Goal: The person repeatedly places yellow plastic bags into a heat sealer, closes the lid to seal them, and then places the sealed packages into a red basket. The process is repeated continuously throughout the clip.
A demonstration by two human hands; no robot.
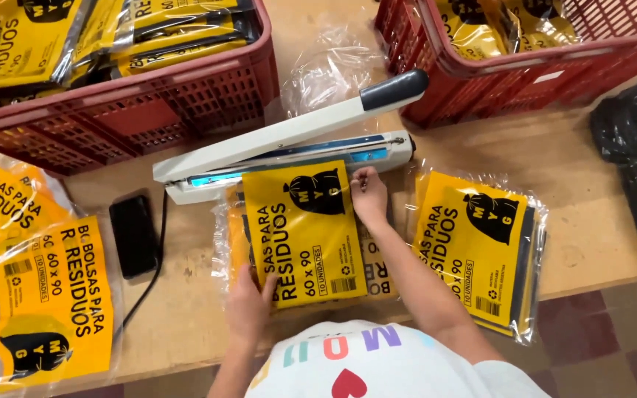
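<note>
Right hand [369, 193] pinches the top edge of the yellow-and-black plastic-wrapped packet [307, 232] at the open white heat sealer [289, 147]; left hand [248, 304] grips its near end. Packet lies lengthwise toward the sealer on the wooden worktop [569, 184]. Risk: loose film wrinkling, skewing the seam.

red crates [186, 103], black phone [133, 234], black bags [632, 125]

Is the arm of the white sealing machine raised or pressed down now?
Raised: the sealer arm angles up from its base, with a visible gap near the dark handle.
</note>
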